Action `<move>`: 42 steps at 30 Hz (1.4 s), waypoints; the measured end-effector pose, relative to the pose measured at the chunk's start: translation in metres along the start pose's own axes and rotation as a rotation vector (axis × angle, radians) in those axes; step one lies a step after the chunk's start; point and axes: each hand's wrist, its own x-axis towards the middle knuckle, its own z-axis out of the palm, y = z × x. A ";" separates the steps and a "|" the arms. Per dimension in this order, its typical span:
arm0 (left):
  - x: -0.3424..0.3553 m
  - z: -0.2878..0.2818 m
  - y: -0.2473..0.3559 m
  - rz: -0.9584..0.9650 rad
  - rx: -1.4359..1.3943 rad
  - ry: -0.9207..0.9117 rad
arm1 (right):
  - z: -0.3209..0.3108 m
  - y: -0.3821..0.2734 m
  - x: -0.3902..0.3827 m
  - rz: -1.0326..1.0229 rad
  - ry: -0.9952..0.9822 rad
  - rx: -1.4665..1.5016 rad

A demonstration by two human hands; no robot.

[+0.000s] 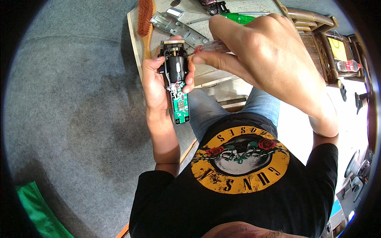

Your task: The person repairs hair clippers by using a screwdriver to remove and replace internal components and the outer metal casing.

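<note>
Right grip (270, 59), screwdriver (214, 46) at clipper (177, 73)

The clipper (173, 70) is glossy plastic; its blade (173, 41), metal; the brush handle (147, 48), smooth wood.

Clipper (177, 69) in left hand (155, 89), near edge of table (248, 5). Right hand (262, 51) right of clipper, with screwdriver (216, 46) in it. Screwdriver tip close by clipper's right side; can't tell if touching. On table past clipper: brush (146, 23) a bit left, loose shell (170, 24) just behind and a bit right. Carpet (79, 87) left of clipper, down low. Legs (260, 105) right of clipper and nearer body. Bottle (347, 66) far right of clipper.
</note>
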 end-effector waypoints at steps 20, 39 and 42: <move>-0.001 0.001 -0.001 -0.018 -0.010 0.062 | 0.011 0.002 0.008 -0.155 0.215 0.124; -0.002 -0.003 -0.002 0.005 -0.014 0.017 | 0.013 0.008 0.004 -0.222 0.205 0.036; 0.001 -0.002 -0.001 0.003 0.003 -0.010 | 0.013 0.007 0.002 -0.196 0.196 -0.023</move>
